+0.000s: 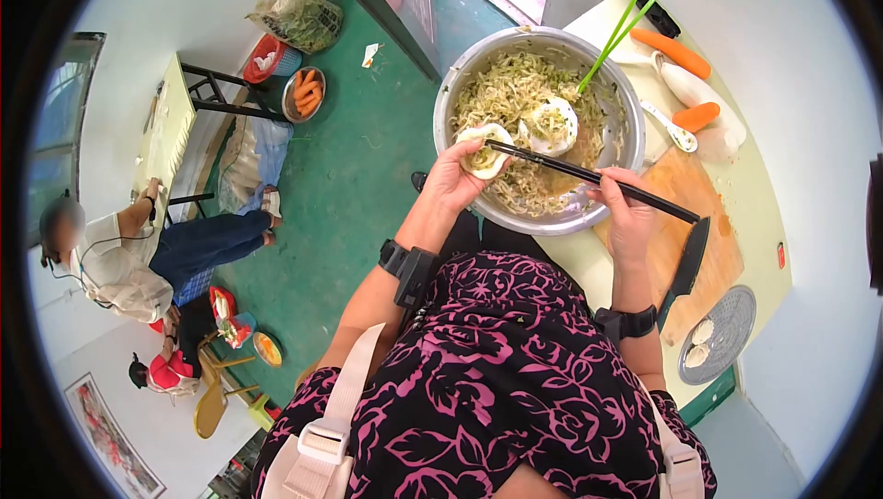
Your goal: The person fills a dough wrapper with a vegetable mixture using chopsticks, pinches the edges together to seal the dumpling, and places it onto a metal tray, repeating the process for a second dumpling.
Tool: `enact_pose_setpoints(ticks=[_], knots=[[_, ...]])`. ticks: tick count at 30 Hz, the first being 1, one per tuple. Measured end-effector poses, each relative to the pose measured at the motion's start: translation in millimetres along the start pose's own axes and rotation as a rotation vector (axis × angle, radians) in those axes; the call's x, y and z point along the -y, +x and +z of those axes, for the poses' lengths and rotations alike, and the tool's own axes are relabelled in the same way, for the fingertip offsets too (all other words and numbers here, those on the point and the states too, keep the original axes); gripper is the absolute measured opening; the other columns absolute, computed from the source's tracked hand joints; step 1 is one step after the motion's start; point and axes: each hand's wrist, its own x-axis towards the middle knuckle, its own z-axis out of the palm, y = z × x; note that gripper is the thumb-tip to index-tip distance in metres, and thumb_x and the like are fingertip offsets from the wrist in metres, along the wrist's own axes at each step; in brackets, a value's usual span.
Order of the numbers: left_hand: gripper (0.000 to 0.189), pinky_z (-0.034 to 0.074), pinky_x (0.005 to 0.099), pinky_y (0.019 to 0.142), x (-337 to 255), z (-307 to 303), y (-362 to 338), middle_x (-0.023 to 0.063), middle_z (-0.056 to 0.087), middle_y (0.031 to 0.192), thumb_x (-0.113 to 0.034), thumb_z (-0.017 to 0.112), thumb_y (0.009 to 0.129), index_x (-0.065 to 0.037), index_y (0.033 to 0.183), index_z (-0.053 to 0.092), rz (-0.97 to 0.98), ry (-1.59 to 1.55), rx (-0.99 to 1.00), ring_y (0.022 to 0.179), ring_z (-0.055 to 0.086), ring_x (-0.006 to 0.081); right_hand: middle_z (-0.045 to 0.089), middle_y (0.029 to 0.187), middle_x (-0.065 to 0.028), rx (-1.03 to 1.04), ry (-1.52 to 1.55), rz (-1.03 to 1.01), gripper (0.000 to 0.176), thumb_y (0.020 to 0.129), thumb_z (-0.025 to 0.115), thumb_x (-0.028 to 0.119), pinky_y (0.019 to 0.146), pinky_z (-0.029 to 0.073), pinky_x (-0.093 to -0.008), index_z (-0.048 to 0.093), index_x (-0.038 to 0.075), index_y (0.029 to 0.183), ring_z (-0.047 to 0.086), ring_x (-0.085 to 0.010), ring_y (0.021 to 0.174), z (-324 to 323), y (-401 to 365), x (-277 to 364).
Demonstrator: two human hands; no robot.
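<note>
My left hand (455,179) holds a round dough wrapper (485,164) with some filling on it, above the near left rim of a large metal basin (446,103). Black chopsticks (589,175) are gripped in my right hand (629,216), their tips at the wrapper. Shredded greenish filling (501,85) fills much of the basin, with liquid pooled on the right. A small white bowl (563,138) with filling in it sits in the basin. Green chopsticks (614,39) lean over the basin's far right rim.
Right of the basin are carrots (676,50), a white radish (704,99), a white spoon (676,131), a cutting board (708,195), a knife (688,264) and a round steamer tray (736,315) with two dumplings (701,343). Two other people (129,255) are at the left, near another table (166,145).
</note>
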Motion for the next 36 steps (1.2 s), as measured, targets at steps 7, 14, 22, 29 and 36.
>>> enact_pose_setpoints(ticks=[7, 14, 22, 29, 36], knots=[[0.04, 0.041, 0.0489, 0.086, 4.0, 3.9, -3.4, 0.0181, 0.045, 0.114, -0.007, 0.046, 0.077, 0.002, 0.115, 0.037, 0.017, 0.034, 0.035, 0.104, 0.047, 0.0315, 0.052, 0.085, -0.0054, 0.006, -0.045, -0.052, 0.01, 0.079, 0.052, -0.002, 0.061, 0.051, -0.0223, 0.057, -0.001, 0.088, 0.056, -0.0116, 0.071, -3.0, -1.1, 2.7], [0.038, 0.04, 0.0461, 0.088, 1.1, 1.0, -3.1, 0.0173, 0.046, 0.114, -0.011, 0.043, 0.079, 0.003, 0.114, 0.04, -0.035, -0.03, 0.075, 0.104, 0.047, 0.0302, 0.053, 0.085, -0.0063, 0.034, 0.009, -0.042, 0.01, 0.079, 0.052, -0.001, 0.055, 0.049, -0.0208, 0.057, 0.0, 0.087, 0.055, -0.0109, 0.069, 1.8, 0.2, 5.3], [0.036, 0.042, 0.0482, 0.085, 1.1, -5.7, 1.4, 0.0181, 0.043, 0.117, -0.012, 0.039, 0.084, 0.0, 0.118, 0.037, 0.008, -0.013, 0.06, 0.106, 0.045, 0.0323, 0.056, 0.085, -0.0074, -0.054, 0.057, -0.037, 0.01, 0.08, 0.051, -0.001, 0.055, 0.05, -0.0222, 0.057, 0.0, 0.088, 0.058, -0.0134, 0.068, -7.3, 0.2, 10.1], [0.034, 0.044, 0.0477, 0.082, -12.6, -6.1, -4.1, 0.0175, 0.045, 0.115, -0.008, 0.043, 0.082, 0.0, 0.115, 0.04, 0.044, -0.015, 0.024, 0.103, 0.047, 0.0324, 0.057, 0.083, -0.0077, -0.068, -0.176, 0.137, 0.01, 0.078, 0.056, 0.002, 0.056, 0.047, -0.0196, 0.058, -0.001, 0.087, 0.058, -0.0124, 0.068, -51.9, 6.2, 1.4], [0.033, 0.044, 0.0476, 0.082, -28.0, -8.6, -10.9, 0.0165, 0.046, 0.114, -0.008, 0.043, 0.082, -0.001, 0.114, 0.041, 0.084, 0.04, -0.036, 0.104, 0.047, 0.0312, 0.054, 0.078, -0.005, -0.204, -0.466, -0.135, 0.007, 0.077, 0.058, 0.004, 0.059, 0.04, -0.0189, 0.06, 0.0, 0.082, 0.051, -0.0092, 0.066, -66.1, -3.4, -17.4]])
